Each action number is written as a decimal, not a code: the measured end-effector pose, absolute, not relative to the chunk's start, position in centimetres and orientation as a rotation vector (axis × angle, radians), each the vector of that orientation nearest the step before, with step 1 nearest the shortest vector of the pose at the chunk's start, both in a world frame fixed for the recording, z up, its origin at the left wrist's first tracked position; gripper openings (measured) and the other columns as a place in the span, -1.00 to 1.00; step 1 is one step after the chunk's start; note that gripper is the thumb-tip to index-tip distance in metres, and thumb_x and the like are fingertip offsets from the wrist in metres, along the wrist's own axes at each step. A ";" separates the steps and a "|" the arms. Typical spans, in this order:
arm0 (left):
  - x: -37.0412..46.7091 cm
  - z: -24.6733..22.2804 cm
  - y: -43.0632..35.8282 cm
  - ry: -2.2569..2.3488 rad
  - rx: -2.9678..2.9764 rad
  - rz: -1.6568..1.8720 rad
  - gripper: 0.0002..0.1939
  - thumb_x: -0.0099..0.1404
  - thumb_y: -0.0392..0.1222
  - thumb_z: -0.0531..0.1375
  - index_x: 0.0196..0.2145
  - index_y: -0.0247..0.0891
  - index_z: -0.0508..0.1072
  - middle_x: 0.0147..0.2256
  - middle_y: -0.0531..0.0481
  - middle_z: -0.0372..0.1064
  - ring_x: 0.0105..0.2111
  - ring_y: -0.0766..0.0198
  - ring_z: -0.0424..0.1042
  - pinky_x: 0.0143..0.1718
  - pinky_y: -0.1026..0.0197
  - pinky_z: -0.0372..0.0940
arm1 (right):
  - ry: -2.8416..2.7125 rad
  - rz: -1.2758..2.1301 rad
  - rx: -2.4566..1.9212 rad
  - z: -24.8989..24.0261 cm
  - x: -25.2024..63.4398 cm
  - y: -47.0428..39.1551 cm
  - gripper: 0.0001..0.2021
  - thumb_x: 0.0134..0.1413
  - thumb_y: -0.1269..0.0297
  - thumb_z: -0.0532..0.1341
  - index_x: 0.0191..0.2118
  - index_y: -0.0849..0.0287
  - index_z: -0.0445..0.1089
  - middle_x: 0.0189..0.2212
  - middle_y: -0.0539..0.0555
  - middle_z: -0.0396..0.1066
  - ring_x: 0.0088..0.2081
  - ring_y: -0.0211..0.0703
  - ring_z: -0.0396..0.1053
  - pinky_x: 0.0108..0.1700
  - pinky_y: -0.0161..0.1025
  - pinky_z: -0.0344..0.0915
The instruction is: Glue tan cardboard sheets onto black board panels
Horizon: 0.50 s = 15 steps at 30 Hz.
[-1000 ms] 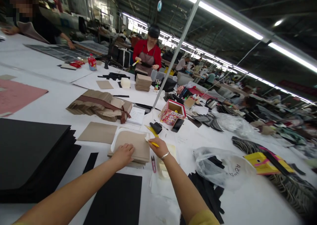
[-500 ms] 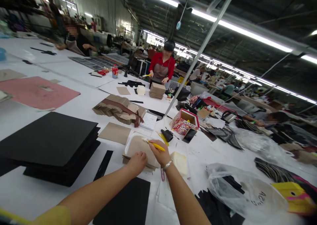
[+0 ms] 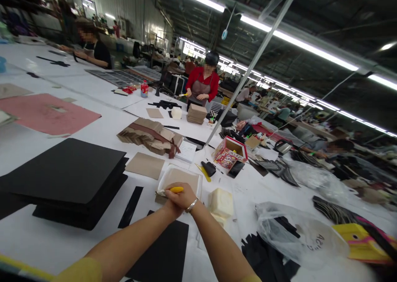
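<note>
A yellow-handled brush (image 3: pixel 176 189) is gripped in my right hand (image 3: pixel 184 197), which wears a silver bracelet at the wrist. Its pale bristles touch the left front edge of a stack of tan boards (image 3: pixel 182 176). White paste-like stuff lines the top board's far and side edges. My left hand (image 3: pixel 173 210) rests at the near side of the stack, below my right hand, which hides its fingers. To the right stands a cream-coloured block-like container (image 3: pixel 221 202). A single tan board (image 3: pixel 145 165) lies just left of the stack.
Black sheets (image 3: pixel 68 170) are piled at left, with another black sheet (image 3: pixel 161 249) nearer me. Beyond are a tied bundle of tan pieces (image 3: pixel 149 135), a red patterned box (image 3: pixel 229 154) and a metal pole (image 3: pixel 248 75). A plastic bag (image 3: pixel 291 228) lies right. A co-worker in red (image 3: pixel 203 83) stands across.
My right hand with the brush has moved left and nearer me, now overlapping my left hand. White paste now shows along the board's right edge too. The co-worker at far left has turned.
</note>
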State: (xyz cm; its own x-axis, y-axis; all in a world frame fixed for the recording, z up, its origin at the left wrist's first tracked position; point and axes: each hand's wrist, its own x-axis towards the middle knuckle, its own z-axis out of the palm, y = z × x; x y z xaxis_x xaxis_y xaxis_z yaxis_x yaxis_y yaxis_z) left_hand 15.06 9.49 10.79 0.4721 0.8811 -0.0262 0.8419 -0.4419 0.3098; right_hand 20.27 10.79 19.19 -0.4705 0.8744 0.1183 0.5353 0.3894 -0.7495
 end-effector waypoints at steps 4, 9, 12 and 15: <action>14.0 12.7 9.7 1.408 2.539 0.154 -0.60 0.19 -0.45 -0.07 -0.04 -0.39 0.31 -0.17 -0.24 0.32 -0.10 0.02 0.28 -0.11 0.03 0.23 | -1.641 0.851 -1.250 21.3 22.8 9.3 -0.75 -0.04 0.12 0.14 -0.31 0.14 0.45 -0.41 0.01 0.46 -0.38 -0.25 0.40 -0.28 -0.32 0.34; 11.4 14.6 10.1 1.238 2.653 0.075 -0.77 0.15 -0.45 -0.01 -0.34 -0.40 0.42 -0.35 -0.22 0.36 -0.30 0.12 0.37 -0.27 0.11 0.28 | -1.189 0.734 -1.342 22.6 29.2 5.5 -0.62 0.04 0.05 0.07 -0.09 0.19 0.28 -0.47 0.01 0.42 -0.56 -0.29 0.38 -0.43 -0.29 0.35; 9.7 16.0 9.3 1.198 2.715 0.101 -0.77 0.13 -0.46 -0.02 -0.35 -0.35 0.40 -0.32 -0.18 0.34 -0.29 0.15 0.34 -0.28 0.14 0.27 | -1.107 0.675 -1.393 21.3 31.9 2.7 -0.64 0.06 0.01 0.05 -0.14 0.19 0.22 -0.42 0.03 0.42 -0.54 -0.30 0.38 -0.42 -0.28 0.35; 7.7 17.7 7.9 1.349 2.706 0.446 -0.80 0.16 -0.41 -0.04 -0.36 -0.30 0.37 -0.32 -0.13 0.31 -0.26 0.17 0.31 -0.24 0.15 0.24 | -1.111 0.633 -1.473 19.1 32.0 0.6 -0.71 0.07 0.03 0.04 -0.26 0.17 0.18 -0.39 0.05 0.41 -0.48 -0.29 0.39 -0.39 -0.29 0.35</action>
State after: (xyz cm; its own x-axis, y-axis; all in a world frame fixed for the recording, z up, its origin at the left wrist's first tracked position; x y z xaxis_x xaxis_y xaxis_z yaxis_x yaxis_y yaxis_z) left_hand 7.67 7.86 17.70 0.5685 0.7927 0.2203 0.7678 -0.6073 0.2041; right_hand 32.02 0.64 19.13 0.4111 0.8908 0.1936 0.2883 0.0744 -0.9547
